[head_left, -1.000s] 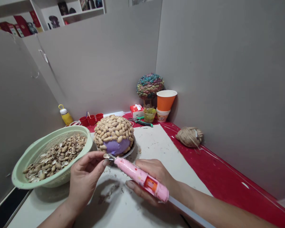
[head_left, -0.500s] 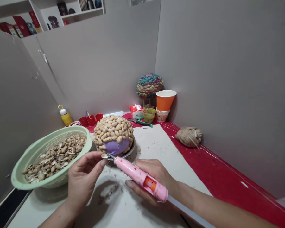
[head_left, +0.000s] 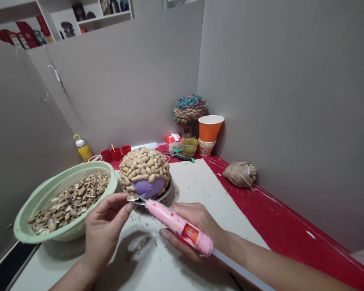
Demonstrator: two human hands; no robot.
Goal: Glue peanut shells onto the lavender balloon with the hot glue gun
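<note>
- While your left hand [head_left: 100,226] pinches a peanut shell [head_left: 132,198], your right hand [head_left: 203,218] grips a pink glue gun [head_left: 170,218], its nozzle [head_left: 142,198] beside the shell.
- The step looks like gluing, though any glue is too small to make out.
- Next calls for a light pinch, clear of the nozzle.
- Both hands angle inward, just before the peanut-covered ball [head_left: 144,163] with its bare purple patch [head_left: 149,187].
</note>
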